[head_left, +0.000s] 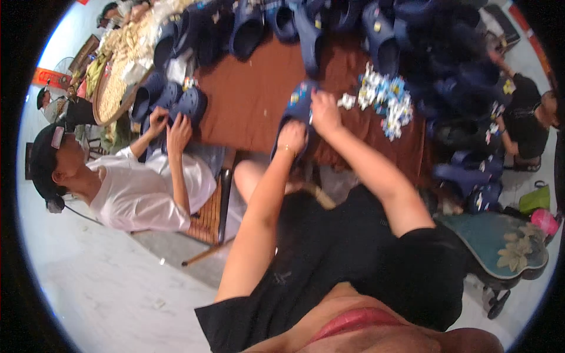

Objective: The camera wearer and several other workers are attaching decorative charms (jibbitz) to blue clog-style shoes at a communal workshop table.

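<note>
A navy foam clog (302,94) with small colourful charms on its toe part is held over the front edge of the brown-covered table. My left hand (292,136) grips it, with the fingers reaching into the foot opening. Against the right side of its toe part, my right hand (325,113) is closed, fingertips pressed to the upper. Whatever those fingertips pinch is too small and hidden to make out. To the right of my right hand lie a few loose white charms (346,102) and a larger pile of white, blue and yellow charms (385,97).
Many navy clogs (247,32) line the table's far side and heap up at the right. At left, a person in a white shirt (147,188) handles another clog (189,105). Another person (525,120) sits at far right. A teal-topped stool (491,241) stands near my right side.
</note>
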The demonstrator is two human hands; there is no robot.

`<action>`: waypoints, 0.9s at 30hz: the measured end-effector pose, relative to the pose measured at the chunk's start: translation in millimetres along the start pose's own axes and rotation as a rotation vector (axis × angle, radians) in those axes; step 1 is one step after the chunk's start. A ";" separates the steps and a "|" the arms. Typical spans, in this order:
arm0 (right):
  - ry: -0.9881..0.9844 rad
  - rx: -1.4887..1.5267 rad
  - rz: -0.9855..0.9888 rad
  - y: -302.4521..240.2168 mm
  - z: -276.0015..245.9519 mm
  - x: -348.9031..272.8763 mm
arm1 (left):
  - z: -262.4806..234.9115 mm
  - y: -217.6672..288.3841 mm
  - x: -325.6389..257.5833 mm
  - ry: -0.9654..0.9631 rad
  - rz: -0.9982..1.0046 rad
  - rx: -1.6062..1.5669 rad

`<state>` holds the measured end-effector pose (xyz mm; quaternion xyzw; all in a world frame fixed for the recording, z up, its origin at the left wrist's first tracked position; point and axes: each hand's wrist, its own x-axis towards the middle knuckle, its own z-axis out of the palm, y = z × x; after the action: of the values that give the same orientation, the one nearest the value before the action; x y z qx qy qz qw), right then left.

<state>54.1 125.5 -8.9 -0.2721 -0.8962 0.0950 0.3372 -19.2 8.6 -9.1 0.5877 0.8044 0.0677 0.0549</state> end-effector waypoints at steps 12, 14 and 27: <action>-0.097 0.299 0.247 2.0 -0.4 3.6 | 4.5 -3.0 -18.5 0.154 0.012 -0.172; -0.080 0.307 0.231 6.4 -1.5 2.1 | 4.9 -1.5 -17.5 0.149 0.046 -0.187; -0.045 0.261 -0.017 -12.9 -16.2 0.1 | -2.9 -16.8 -2.6 0.156 0.080 -0.228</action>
<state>59.2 114.6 7.9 -0.2163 -0.8859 0.2139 0.3503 -34.6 1.0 -9.2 0.6020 0.7694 0.2062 0.0557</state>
